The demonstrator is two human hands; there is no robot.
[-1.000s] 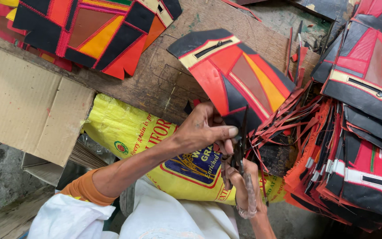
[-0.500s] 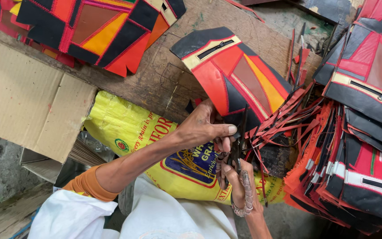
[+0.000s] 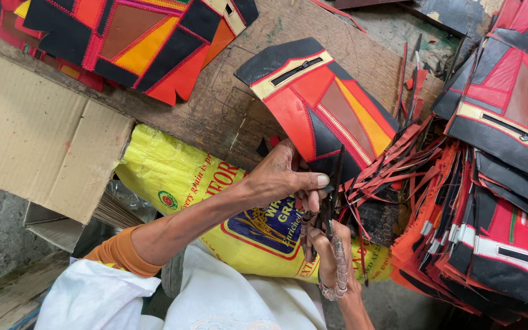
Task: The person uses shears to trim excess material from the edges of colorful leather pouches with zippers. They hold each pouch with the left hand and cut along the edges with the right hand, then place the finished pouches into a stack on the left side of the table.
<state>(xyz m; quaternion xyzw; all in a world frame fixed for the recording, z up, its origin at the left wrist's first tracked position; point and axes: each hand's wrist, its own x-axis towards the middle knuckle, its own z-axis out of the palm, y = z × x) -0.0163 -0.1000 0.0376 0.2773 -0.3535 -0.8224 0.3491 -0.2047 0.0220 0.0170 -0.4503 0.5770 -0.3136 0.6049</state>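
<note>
A worn wooden table (image 3: 215,116) fills the upper middle of the head view. On it lies a curved patchwork panel (image 3: 319,104) of red, black and orange pieces with a yellow strip, a cream band and a dark slot near its top edge. Its lower end curls down toward the hands. At the right edge a tall stack of similar panels (image 3: 502,183) is piled up, crowding close beside the hands. More patchwork panels (image 3: 135,43) lie at the top left. A flat sheet of brown cardboard (image 3: 38,134) covers the left side. A yellow woven sack (image 3: 178,177) with red and blue print lies under the forearms.

Between the stack and the hands sits a tangle of thin red and black strips (image 3: 392,177), partly hiding the panel's lower edge.

The left hand (image 3: 285,174) grips the panel's bottom edge, thumb stretched out flat, fingers folded under. The right hand (image 3: 331,250), wearing a metal chain bracelet (image 3: 339,275), is closed around the handles of dark scissors (image 3: 328,201), blades pointing up at the panel's edge.
</note>
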